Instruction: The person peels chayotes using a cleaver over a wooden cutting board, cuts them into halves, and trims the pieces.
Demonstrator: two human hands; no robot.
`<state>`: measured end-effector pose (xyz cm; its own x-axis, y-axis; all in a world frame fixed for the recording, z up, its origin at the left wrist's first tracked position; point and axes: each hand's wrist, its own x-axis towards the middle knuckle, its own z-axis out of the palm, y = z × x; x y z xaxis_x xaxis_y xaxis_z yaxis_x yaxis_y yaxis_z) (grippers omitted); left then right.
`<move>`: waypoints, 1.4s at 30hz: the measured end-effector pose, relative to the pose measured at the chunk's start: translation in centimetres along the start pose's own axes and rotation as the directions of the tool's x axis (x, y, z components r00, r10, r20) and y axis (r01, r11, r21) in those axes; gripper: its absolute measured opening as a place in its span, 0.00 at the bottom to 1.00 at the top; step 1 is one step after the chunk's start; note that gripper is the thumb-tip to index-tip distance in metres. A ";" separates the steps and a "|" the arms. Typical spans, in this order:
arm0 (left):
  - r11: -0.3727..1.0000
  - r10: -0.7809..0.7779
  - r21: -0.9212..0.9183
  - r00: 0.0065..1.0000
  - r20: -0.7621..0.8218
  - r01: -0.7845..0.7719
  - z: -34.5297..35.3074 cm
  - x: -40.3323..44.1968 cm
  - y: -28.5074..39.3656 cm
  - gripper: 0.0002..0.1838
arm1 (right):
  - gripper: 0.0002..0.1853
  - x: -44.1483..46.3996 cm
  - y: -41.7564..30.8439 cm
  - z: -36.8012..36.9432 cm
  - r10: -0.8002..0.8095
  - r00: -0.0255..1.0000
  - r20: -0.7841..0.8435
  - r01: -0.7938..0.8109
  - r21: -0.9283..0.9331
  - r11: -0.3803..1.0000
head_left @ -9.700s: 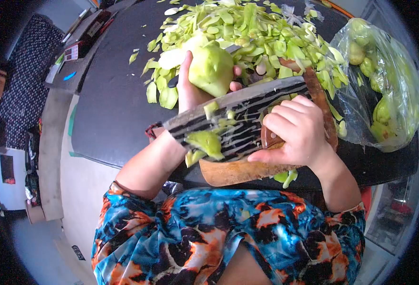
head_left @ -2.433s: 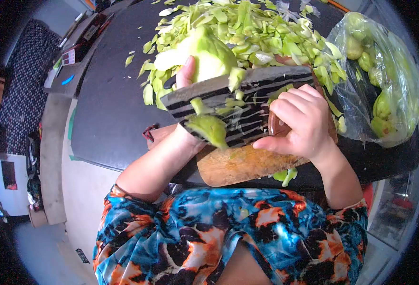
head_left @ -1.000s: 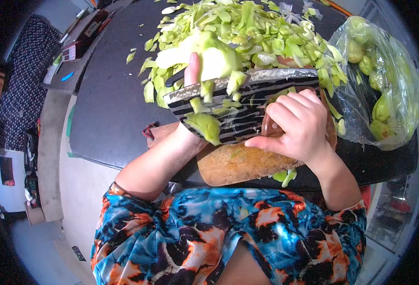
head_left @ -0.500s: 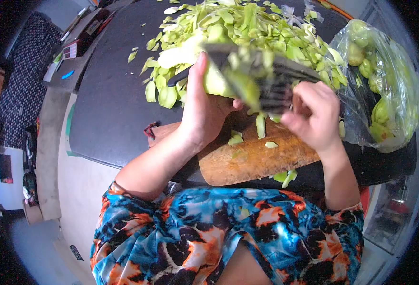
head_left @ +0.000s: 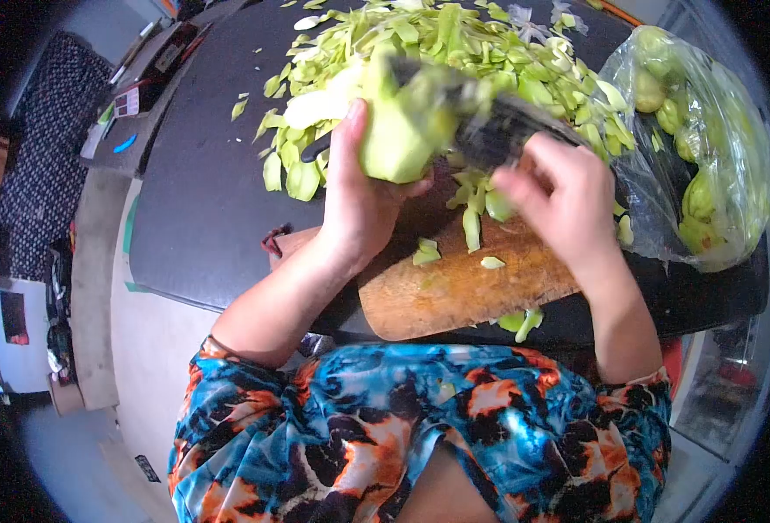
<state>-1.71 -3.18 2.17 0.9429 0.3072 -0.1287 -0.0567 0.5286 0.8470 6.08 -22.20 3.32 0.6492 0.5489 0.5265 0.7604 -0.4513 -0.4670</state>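
Note:
Wrapped around a pale green, peeled-looking chayote (head_left: pixel 395 150), my left hand (head_left: pixel 355 196) holds it up over the cutting board, thumb along its left side. My right hand (head_left: pixel 568 193) is closed on a knife with a broad dark blade (head_left: pixel 500 131), smeared by motion; its handle is hidden in my fist. The blade is against or very near the chayote's right side, and green bits show around it. Under both hands lies a wooden cutting board (head_left: pixel 463 288) with a few loose slices (head_left: pixel 427 252). A black handle (head_left: pixel 315 148) sticks out just left of my left thumb.
A large heap of light green slices (head_left: pixel 455 44) covers the back of the black table (head_left: pixel 193 174). On the right stands a clear plastic bag (head_left: pixel 742 113) with several whole green chayotes (head_left: pixel 701 199). More slices (head_left: pixel 521 322) lie at the table's front edge.
The knife and my right hand have shifted slightly left, and the blade has turned, showing less of its face. The chayote is now more fully in sight, still in my left hand.

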 end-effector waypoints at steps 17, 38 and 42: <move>1.000 -0.004 0.022 0.935 0.355 -0.004 -3.7 1.9 -2.2 0.29 | 0.31 0.1 0.1 -2.0 -0.388 0.917 0.090 0.392 -0.024 0.920; 0.942 0.003 0.312 0.929 0.369 -0.127 -1.0 0.2 -0.9 0.39 | 0.21 1.3 6.1 -1.7 0.315 0.936 -0.156 -0.304 0.091 0.948; 0.948 0.010 0.291 0.926 0.377 -0.128 -1.2 0.8 -0.5 0.37 | 0.24 0.6 3.9 -2.7 0.089 0.995 -0.044 -0.082 0.151 0.985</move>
<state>-1.32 -2.22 1.03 0.9965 -0.0085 0.0834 -0.0792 0.2317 0.9696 9.55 -25.51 3.73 0.7147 0.4750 0.5134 0.6932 -0.3833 -0.6103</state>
